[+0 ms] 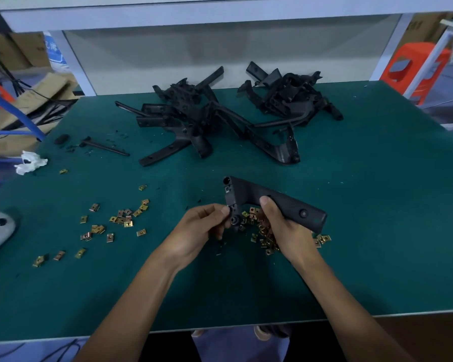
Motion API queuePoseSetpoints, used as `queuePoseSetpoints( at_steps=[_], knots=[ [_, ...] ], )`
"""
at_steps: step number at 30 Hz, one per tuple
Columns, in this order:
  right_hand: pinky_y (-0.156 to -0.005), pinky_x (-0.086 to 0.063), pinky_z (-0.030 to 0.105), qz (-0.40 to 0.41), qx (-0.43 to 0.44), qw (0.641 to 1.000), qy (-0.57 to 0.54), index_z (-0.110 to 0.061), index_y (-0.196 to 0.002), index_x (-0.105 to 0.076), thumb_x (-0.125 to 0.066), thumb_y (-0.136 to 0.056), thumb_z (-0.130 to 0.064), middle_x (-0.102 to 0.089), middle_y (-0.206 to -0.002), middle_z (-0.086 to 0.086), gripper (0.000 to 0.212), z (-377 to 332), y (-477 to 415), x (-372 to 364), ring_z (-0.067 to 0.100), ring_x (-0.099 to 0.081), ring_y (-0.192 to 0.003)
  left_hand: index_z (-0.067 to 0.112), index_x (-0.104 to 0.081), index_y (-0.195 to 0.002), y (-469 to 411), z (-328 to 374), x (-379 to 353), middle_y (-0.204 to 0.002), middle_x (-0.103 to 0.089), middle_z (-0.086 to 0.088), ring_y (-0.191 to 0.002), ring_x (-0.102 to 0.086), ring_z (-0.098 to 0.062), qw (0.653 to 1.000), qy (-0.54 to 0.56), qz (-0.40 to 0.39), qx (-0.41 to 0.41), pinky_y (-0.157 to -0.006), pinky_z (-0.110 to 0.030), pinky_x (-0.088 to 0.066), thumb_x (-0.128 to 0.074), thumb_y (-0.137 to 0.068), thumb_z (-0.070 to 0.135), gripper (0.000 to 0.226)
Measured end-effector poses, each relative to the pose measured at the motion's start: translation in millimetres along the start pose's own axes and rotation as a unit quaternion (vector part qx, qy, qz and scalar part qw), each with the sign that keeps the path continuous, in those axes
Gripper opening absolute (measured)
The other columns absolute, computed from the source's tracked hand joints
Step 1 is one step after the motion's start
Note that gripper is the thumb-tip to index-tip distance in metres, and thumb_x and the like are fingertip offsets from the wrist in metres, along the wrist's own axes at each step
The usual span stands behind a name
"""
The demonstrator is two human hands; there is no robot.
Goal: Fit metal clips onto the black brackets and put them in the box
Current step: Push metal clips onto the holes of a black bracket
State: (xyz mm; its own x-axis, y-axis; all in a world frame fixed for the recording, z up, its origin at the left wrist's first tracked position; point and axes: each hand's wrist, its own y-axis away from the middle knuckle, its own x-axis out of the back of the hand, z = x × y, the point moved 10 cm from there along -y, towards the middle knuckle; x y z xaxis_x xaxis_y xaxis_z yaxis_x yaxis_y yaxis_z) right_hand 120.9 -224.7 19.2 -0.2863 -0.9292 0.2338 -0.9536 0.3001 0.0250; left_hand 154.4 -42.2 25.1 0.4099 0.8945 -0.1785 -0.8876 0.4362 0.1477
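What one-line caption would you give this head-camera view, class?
Left hand and right hand hold an angled black plastic bracket above scattered brass-coloured metal clips on a green mat.

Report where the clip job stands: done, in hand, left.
Done: nothing visible; no box or finished bracket is in view. In hand: the right hand grips one black bracket while the left hand pinches its short end. Left: the heaped brackets and scattered metal clips.
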Motion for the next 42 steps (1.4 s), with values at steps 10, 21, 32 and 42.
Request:
queuePoseSetpoints(
  at_steps=[10, 21, 32, 42],
  knots=[
    [-0.067, -0.047, 0.013, 0.003, 0.018, 1.000, -0.022, -0.038, -0.079, -0.070, -0.055, -0.082, -0.080, -0.070, -0.079, -0.017, 0.045, -2.4, -2.9, 0.5, -0.002, -0.065, -0.076, 0.017, -0.068, -0.072, -11.4, -14.2, 18.6, -0.067, -0.053, 0.003, -0.061, -0.045, -0.010, 0.996, -0.039, 0.074, -0.006, -0.060, -0.020, -0.040, -0.060, -0.097, 0.037, 0.033],
    [-0.067, -0.044, 0.028, 0.111, -0.014, 0.993, -0.048, -0.025, -0.072, -0.068, -0.032, -0.089, -0.087, -0.071, -0.072, -0.001, 0.074, 7.2, -2.4, 28.6, 0.006, -0.066, -0.064, 0.023, -0.076, -0.103, 6.0, 7.0, -3.8, -0.098, -0.061, 0.005, -0.097, -0.052, -0.013, 0.851, -0.453, 0.208, -0.168, -0.084, -0.022, -0.040, -0.074, -0.089, 0.035, 0.018],
    [-0.062, -0.052, 0.024, 0.105, 0.002, 0.990, -0.091, -0.014, -0.070, -0.066, -0.049, -0.097, -0.068, -0.069, -0.068, 0.006, 0.063, 5.1, -1.5, 25.4, 0.014, -0.063, -0.060, 0.029, -0.058, -0.089, 8.1, 2.7, 10.9, -0.084, -0.062, 0.014, -0.080, -0.059, -0.005, 0.914, -0.306, 0.220, -0.154, -0.070, -0.017, -0.045, -0.068, -0.095, 0.026, 0.012],
    [-0.061, -0.050, 0.014, 0.066, -0.001, 0.991, -0.116, -0.018, -0.072, -0.070, -0.063, -0.089, -0.055, -0.072, -0.070, -0.002, 0.041, 2.9, 0.0, 15.0, 0.006, -0.067, -0.063, 0.034, -0.068, -0.117, 6.8, -2.7, 32.4, -0.101, -0.072, 0.010, -0.083, -0.062, 0.002, 0.953, -0.127, 0.234, -0.142, -0.074, -0.016, -0.053, -0.055, -0.101, 0.006, 0.034]
  ],
)
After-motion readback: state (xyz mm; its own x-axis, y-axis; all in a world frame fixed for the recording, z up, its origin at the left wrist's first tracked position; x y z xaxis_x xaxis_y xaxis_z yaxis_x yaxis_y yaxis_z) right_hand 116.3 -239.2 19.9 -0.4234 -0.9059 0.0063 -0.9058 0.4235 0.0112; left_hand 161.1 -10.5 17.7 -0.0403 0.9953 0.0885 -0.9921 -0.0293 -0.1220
